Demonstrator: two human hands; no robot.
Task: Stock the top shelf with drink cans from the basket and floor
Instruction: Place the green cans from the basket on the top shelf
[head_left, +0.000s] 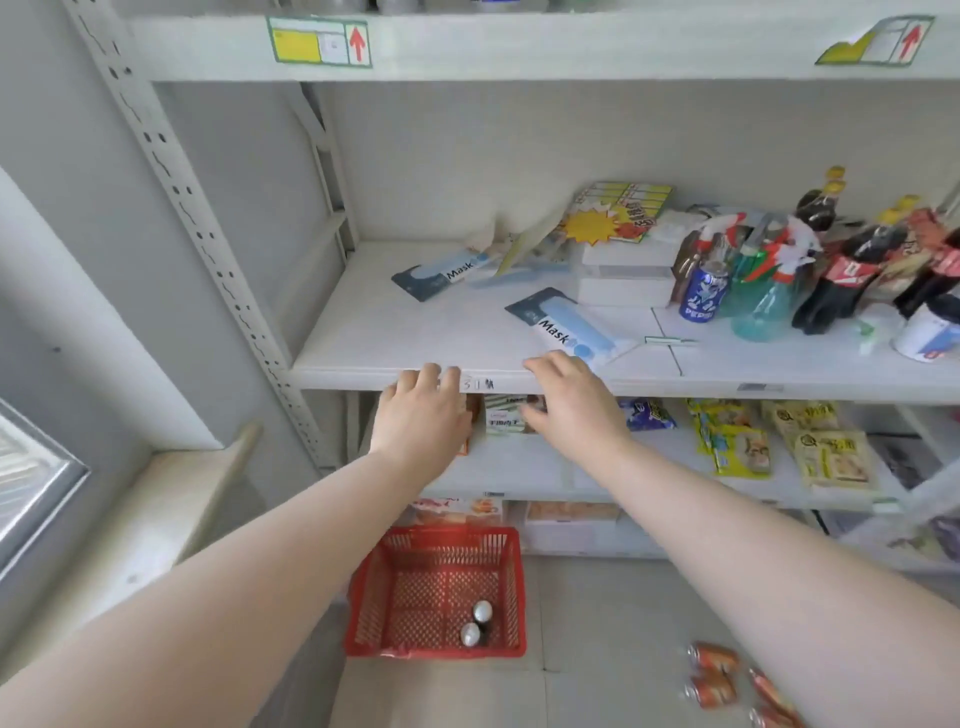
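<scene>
Head | basket cans (482, 611) upright | floor cans (712, 690) flat | left hand (422, 415), right hand (571, 402) grip apart

"Mask" on two packets (563, 325); "PEPSI" on blue can (704, 293).

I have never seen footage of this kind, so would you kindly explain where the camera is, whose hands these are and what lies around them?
There is no machine here: a person wears one wide-angle camera on the head, looking forward and down, so you see their own bare arms. The left hand and right hand reach to the front edge of a white shelf and hold nothing. On that shelf are mask packs, a blue Pepsi can and dark soda bottles. Below, on the floor, a red basket holds two cans, and orange cans lie loose to the right.
</scene>
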